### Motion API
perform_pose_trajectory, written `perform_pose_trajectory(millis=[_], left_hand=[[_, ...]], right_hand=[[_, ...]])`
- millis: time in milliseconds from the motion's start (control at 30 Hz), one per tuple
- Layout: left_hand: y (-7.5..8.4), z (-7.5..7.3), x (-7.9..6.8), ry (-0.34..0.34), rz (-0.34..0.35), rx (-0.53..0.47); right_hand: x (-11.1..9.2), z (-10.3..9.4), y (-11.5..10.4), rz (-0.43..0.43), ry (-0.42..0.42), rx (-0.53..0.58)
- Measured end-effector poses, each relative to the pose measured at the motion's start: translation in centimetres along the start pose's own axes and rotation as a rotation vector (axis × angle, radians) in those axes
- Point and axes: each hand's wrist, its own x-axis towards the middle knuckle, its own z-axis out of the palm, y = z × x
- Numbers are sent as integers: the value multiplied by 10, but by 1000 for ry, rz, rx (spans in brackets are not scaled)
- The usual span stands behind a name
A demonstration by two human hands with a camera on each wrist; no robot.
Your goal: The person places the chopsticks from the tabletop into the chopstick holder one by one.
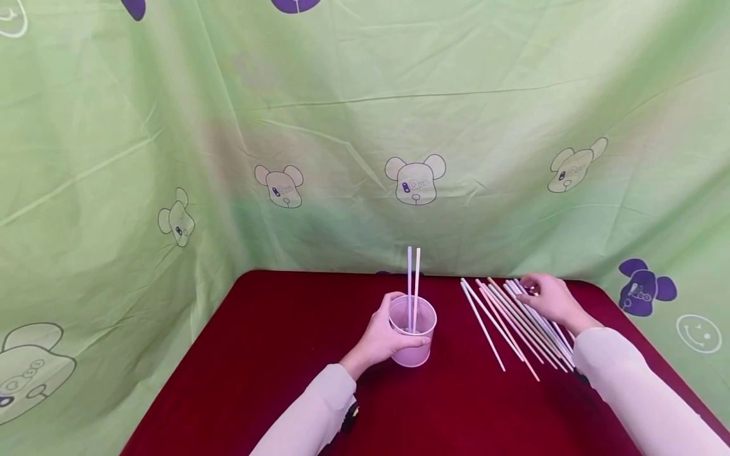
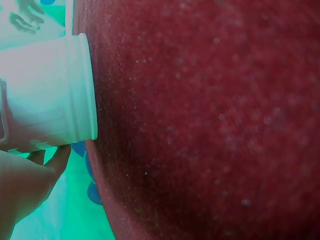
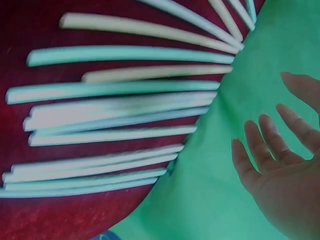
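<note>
My left hand (image 1: 381,332) grips a pale pink cup (image 1: 412,356) around its side, thumb at the front near the rim. The cup stands upright on the table; in the left wrist view its wall (image 2: 45,95) appears sideways, with fingers under it. Two thin straws, one lilac (image 1: 409,269) and one cream (image 1: 418,272), stand in the cup. My right hand (image 1: 549,301) is over the far end of a spread of pastel straws (image 1: 516,320). In the right wrist view its fingers (image 3: 270,142) are loosely extended, apart from the straws, holding nothing.
A dark red cloth (image 1: 256,373) covers the table. Green fabric with bear-face prints (image 1: 342,139) hangs behind and at both sides, close to the table's edges. The loose straws lie slanted, some touching, to the right of the cup.
</note>
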Motion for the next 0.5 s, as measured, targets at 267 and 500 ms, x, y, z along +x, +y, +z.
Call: perform_pose_trajectory(millis=[267, 500], left_hand=[[2, 1, 1, -6, 4, 5], [2, 2, 3, -10, 7, -3]], right_hand=[[-9, -6, 23, -12, 14, -46], [-23, -18, 46, 91, 6, -87]])
